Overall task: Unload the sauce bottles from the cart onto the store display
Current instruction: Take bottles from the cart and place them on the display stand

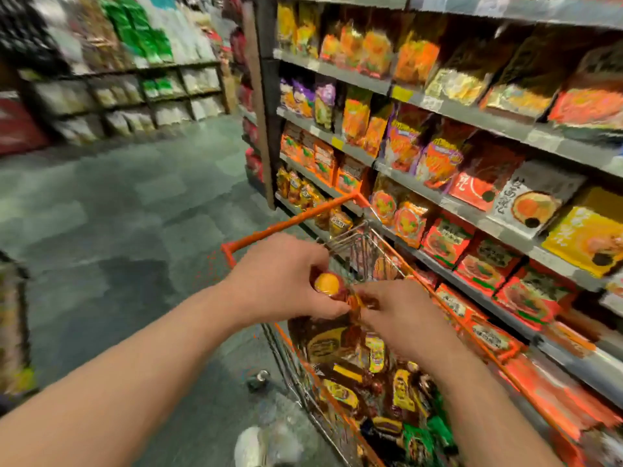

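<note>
The left hand has its grip clamped on a sauce bottle, fingers curled over the top and thumb under it, just behind the yellow cap. The right hand meets it from the other side, its fingertips pinching the dark neck or body of the same bottle; blur hides exactly how they lie. The bottle is held above the cart, over the front half of the basket. Its long axis runs roughly left to right and tilts down toward the right, so the cap end points up and toward the left hand, facing the camera, while the body drops away behind the right hand toward the load below.

Under the hands, the basket holds a heap of dark sauce bottles with yellow labels, lying at mixed angles, with green packets near the rear corner. The orange rim of the cart frames them; its right edge runs just beside the store shelves, which stand full of orange, red and yellow packets packed tight along each tier. On the cart's left lies open grey floor, with more shelving well apart across the aisle. A cart wheel shows below the left forearm.
</note>
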`<action>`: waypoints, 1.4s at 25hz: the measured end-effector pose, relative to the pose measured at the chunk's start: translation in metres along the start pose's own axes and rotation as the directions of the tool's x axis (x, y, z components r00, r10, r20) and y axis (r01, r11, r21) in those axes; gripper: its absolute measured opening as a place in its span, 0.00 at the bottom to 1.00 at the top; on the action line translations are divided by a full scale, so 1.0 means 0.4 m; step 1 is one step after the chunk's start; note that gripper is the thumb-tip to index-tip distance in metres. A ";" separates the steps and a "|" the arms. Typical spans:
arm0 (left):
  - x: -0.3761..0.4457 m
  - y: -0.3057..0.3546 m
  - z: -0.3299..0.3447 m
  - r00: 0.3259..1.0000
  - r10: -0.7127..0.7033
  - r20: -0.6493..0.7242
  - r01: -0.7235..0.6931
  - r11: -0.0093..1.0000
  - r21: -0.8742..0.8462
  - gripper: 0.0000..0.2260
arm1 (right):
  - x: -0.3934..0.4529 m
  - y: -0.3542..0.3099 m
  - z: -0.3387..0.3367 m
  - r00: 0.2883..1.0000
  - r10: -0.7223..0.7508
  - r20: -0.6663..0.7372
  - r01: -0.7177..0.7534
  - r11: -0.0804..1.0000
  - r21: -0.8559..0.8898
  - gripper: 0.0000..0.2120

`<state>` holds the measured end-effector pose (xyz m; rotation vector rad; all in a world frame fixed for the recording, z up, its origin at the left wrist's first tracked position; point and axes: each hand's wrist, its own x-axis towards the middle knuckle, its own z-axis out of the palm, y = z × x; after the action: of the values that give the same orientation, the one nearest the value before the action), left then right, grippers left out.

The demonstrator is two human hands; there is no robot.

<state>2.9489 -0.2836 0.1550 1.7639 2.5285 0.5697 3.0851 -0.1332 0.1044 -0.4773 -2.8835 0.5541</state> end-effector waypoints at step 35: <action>-2.059 0.358 -0.098 -0.733 -0.679 -0.031 0.680 -0.733 -0.024 0.20 | -1.054 -1.699 0.891 -0.604 -0.691 0.397 0.723 -0.265 0.638 0.10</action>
<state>3.3729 -1.0003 0.0699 -1.5745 2.3544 0.1853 3.2116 -0.9929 -0.0035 2.8279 -2.1793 0.2326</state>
